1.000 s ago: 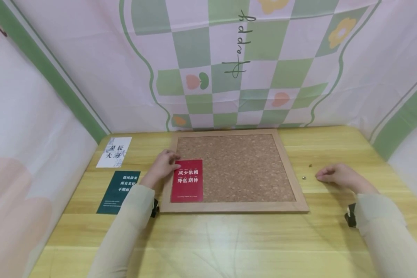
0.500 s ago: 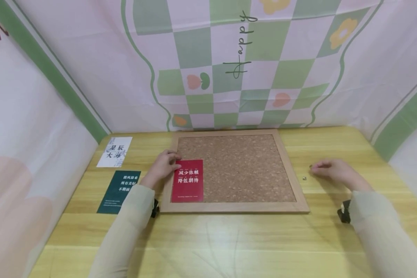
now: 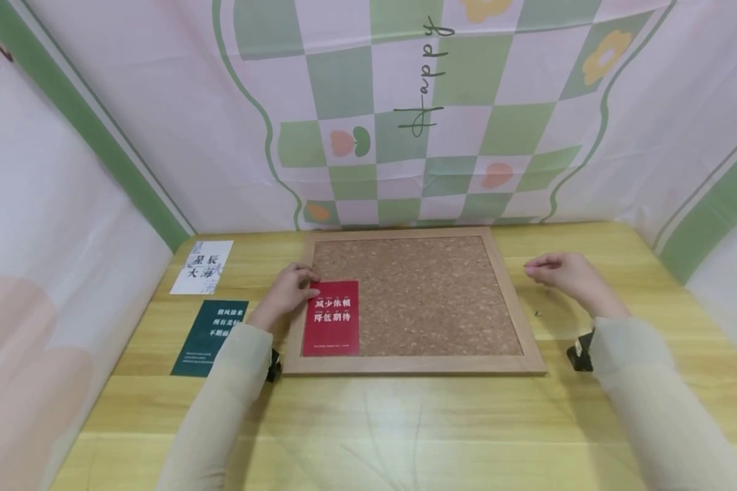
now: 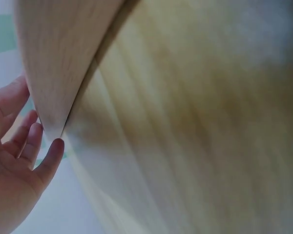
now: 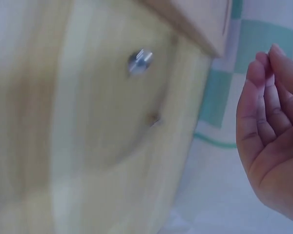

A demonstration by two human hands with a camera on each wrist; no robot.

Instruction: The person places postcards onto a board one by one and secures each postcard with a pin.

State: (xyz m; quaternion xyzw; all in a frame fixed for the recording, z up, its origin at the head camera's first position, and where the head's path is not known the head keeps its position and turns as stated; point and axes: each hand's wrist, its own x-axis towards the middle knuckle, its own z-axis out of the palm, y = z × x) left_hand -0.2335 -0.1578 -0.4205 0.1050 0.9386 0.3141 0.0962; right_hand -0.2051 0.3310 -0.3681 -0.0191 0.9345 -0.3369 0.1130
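Observation:
My left hand (image 3: 287,292) holds a red card (image 3: 331,334) with white characters at its upper left edge. The card lies at the left of a wood-framed corkboard (image 3: 430,300). In the left wrist view the fingers of the left hand (image 4: 19,165) sit close around the corner of the frame (image 4: 58,58). Right of the board, my right hand (image 3: 565,278) is raised over the table, thumb and fingertips pinched together. A tiny thumbtack seems pinched there, mostly hidden by the fingertips. Below, a silver thumbtack (image 5: 139,61) and a second small tack (image 5: 154,118) lie on the wood.
Left of the board lie a white card (image 3: 201,267) with black characters and a dark green card (image 3: 203,341), the latter partly covered by my left sleeve. A checkered fabric backdrop (image 3: 399,164) hangs right behind the wooden table (image 3: 405,429).
My right hand has moved from beside the tacks, over the farther one, then up and left toward the board. The left hand and red card have stayed in place.

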